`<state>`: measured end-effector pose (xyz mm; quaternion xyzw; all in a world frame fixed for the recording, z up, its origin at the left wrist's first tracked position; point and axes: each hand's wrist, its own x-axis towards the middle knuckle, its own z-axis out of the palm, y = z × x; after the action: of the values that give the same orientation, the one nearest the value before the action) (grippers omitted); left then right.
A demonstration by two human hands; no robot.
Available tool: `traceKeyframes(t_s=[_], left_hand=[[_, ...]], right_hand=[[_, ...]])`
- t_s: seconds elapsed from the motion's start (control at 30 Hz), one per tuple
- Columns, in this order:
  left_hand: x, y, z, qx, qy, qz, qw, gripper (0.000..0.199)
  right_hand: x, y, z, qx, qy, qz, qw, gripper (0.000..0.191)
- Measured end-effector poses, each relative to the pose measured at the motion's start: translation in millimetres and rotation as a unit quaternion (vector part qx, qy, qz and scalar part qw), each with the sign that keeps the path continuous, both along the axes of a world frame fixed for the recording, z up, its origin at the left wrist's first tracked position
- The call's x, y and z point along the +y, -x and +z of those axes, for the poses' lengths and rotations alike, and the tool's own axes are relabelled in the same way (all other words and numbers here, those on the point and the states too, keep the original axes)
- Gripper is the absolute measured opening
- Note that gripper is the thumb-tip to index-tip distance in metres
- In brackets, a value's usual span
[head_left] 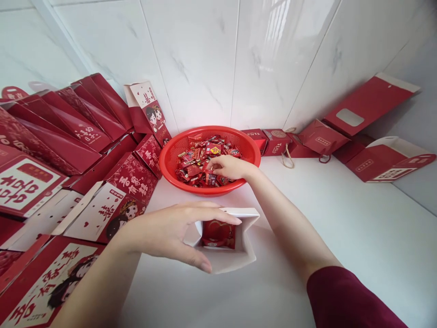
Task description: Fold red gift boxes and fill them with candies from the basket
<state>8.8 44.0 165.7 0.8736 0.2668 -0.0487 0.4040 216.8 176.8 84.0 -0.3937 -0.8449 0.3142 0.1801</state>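
My left hand (180, 228) grips an open-topped gift box (251, 246) by its rim, thumb on the near side and fingers along the far side. White inside, the box faces up toward me, and a red wrapped packet (218, 232) lies in it. Beyond it my right hand (230, 166) reaches into a red plastic basket (254, 157) heaped with small wrapped candies (194, 171). The right fingers are bent and drawn together on a candy at the top of the heap; their tips are partly hidden among the wrappers.
Many red gift boxes (82, 136) crowd the left side, with one upright box (146, 109) against the tiled wall (201, 64). Several more lie along the wall at right, including an open box (385, 159) and a corded box (278, 142). All rest on a white tabletop (368, 237).
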Motion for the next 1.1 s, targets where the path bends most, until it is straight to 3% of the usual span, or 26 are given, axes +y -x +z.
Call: traceKeyframes(t_s=[0.27,0.5,0.67,0.9,1.1], left_hand=[[1,0,-1.4,-0.024,-0.002,0.000,1.000,0.074],[0,1,-1.2,-0.019,-0.006,0.008,1.000,0.074],[2,1,-4.4,-0.038,-0.027,0.049,0.998,0.073],[6,4,-11.3,-0.074,-0.033,0.070,0.994,0.064],[5,5,-11.4,-0.056,-0.002,0.082,0.995,0.072]], right_hand=[[-7,0,3.7,0.051,0.159,-0.063,0.984,0.021],[-3,1,-0.7,0.071,0.132,-0.030,0.988,0.014],[-4,0,2.4,0.069,0.117,-0.043,0.990,0.014],[-6,-4,6.5,0.076,0.058,-0.025,0.995,0.030],[-4,-3,1.7,0.065,0.111,-0.018,0.992,0.030]])
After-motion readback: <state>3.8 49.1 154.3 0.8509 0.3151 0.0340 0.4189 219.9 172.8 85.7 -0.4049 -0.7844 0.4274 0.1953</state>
